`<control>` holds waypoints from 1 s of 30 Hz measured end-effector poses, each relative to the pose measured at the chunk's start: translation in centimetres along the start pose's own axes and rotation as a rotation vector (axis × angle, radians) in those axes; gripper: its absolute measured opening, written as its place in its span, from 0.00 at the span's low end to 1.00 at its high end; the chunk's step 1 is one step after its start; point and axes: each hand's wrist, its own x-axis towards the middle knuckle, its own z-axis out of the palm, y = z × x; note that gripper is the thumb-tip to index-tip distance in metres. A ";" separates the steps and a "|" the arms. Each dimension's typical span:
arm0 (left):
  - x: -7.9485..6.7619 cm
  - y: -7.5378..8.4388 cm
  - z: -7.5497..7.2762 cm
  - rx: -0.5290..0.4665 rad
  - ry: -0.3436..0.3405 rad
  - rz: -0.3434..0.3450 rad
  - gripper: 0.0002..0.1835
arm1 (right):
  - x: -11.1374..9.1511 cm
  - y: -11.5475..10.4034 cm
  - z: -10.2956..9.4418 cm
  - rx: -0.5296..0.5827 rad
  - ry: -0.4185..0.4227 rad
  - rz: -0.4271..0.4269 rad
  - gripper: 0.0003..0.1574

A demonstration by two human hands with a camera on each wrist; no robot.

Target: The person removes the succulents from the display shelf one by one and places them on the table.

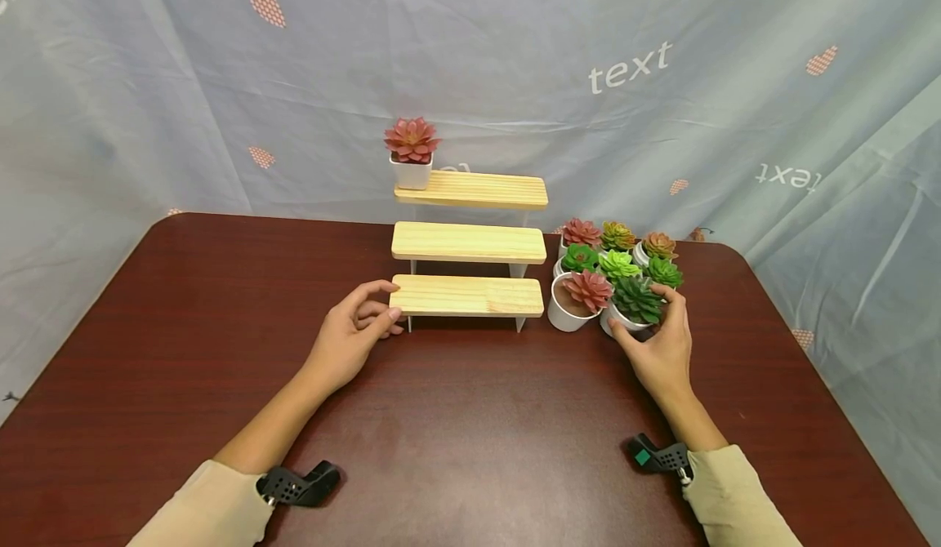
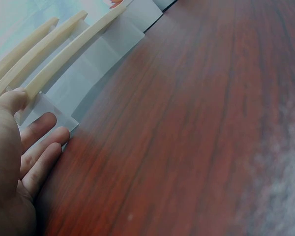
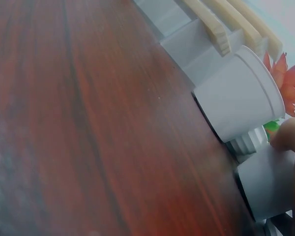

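Note:
A three-tier stand with pale wooden shelves point(image 1: 466, 295) and clear legs stands at the middle of the table. My left hand point(image 1: 351, 331) holds the left end of its lowest shelf between thumb and index finger, the other fingers beside the leg. My right hand point(image 1: 662, 343) grips a dark green succulent point(image 1: 638, 300) in a white pot point(image 3: 268, 182), thumb at the near side of the rim and fingers round the right side. Close to its left is a red succulent point(image 1: 590, 290) in a round white pot point(image 3: 238, 98). Another red succulent point(image 1: 412, 140) sits on the top shelf's left end.
Behind the gripped pot cluster several more potted succulents, among them a bright green one point(image 1: 619, 264) and an orange one point(image 1: 659, 245). The dark red-brown table point(image 1: 470, 433) ends at a pale blue-grey curtain point(image 1: 500, 57) hanging behind the stand.

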 end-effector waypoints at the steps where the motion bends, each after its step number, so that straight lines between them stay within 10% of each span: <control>1: 0.0 0.0 0.0 0.001 0.000 0.000 0.20 | 0.0 0.0 0.0 -0.001 -0.009 -0.007 0.48; 30: 0.0 0.1 0.0 0.006 0.000 -0.016 0.20 | 0.6 -1.3 -0.5 0.130 0.082 -0.146 0.45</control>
